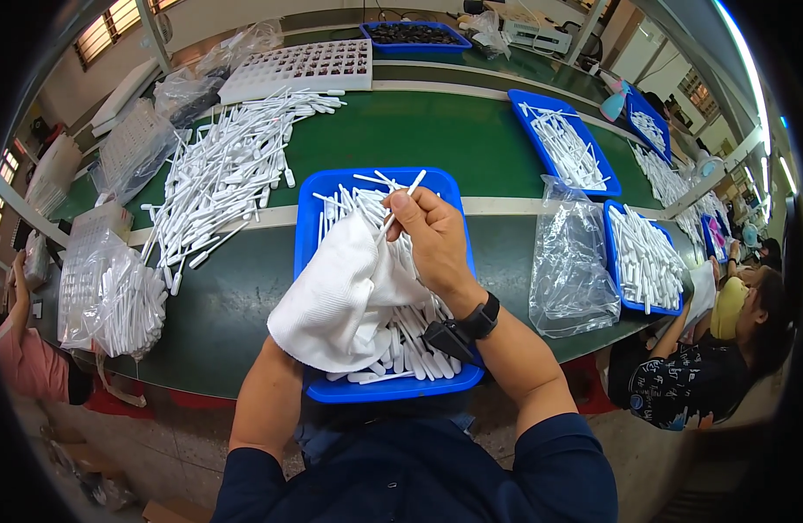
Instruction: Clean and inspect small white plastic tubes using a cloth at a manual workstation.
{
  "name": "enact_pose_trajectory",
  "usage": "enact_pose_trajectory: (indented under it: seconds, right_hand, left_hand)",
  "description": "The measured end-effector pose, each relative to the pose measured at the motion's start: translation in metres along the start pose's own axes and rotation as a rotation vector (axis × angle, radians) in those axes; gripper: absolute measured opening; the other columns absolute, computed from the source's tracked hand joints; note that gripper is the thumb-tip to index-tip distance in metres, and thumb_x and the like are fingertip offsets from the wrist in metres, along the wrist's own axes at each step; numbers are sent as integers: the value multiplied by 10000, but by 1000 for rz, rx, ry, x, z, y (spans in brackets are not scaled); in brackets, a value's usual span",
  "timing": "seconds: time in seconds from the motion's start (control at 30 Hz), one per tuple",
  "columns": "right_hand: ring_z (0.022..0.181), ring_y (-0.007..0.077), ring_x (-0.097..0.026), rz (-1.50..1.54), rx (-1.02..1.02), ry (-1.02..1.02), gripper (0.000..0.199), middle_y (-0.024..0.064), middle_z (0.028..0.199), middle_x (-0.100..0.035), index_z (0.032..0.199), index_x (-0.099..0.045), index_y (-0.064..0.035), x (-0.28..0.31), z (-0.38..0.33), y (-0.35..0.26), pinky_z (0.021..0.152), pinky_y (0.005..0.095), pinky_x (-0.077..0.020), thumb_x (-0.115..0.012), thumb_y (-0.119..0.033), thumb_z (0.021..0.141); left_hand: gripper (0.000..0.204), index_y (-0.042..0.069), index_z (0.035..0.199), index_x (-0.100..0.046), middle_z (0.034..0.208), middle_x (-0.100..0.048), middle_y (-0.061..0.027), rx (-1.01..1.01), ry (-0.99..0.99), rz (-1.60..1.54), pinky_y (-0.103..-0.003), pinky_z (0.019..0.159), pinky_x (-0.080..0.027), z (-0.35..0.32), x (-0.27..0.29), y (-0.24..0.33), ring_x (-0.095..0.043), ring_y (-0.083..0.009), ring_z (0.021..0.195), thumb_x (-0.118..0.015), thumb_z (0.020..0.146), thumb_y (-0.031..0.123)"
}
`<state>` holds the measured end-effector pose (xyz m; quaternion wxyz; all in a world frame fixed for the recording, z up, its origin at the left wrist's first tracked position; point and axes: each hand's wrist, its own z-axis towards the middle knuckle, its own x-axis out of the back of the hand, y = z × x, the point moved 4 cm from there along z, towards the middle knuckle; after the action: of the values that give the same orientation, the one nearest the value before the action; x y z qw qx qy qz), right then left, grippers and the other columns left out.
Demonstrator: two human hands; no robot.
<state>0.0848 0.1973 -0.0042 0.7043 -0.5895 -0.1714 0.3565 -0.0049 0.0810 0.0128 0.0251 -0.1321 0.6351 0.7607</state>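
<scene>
A white cloth [327,301] drapes over my left hand and hides its fingers; only the left forearm [269,392] shows below it. My right hand [440,248] pinches a slim white plastic stick [416,182] between thumb and fingers. The stick slants up past the thumb, and its lower end goes toward the cloth's upper edge. Both hands are above a blue tray [458,383] full of similar white sticks [423,349], some with thicker ends. On my right wrist is a black watch [480,318], with a dark strap or block beside it.
A loose heap of white sticks [223,174] lies left on the green table [393,131], near bagged sticks [131,305]. A foam tray [301,70] stands behind. Blue trays [615,187] and a clear bag [571,270] lie right. A co-worker [693,375] sits far right; another person [35,349] left.
</scene>
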Motion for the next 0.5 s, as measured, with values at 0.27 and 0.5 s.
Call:
enact_pose_trajectory:
  seconds: [0.27, 0.5]
  right_hand:
    - [707, 122, -630, 157, -74, 99, 283, 76, 829, -683, 939, -659, 1, -3, -1, 1, 690, 244, -521, -606, -258, 1039]
    - [694, 131, -637, 198, -78, 204, 245, 89, 830, -691, 906, -643, -17, 12, 6, 11, 656, 254, -526, -656, -238, 1011]
  left_hand:
    - [377, -3, 1324, -551, 1224, -577, -81, -53, 11, -90, -307, 992, -434, -1, 12, -5, -542, -198, 1136, -566, 962, 105]
    - [240, -36, 989, -621, 1017, -566, -163, -582, -91, 862, -384, 865, -461, -4, 15, 3, -543, -357, 949, -663, 771, 56]
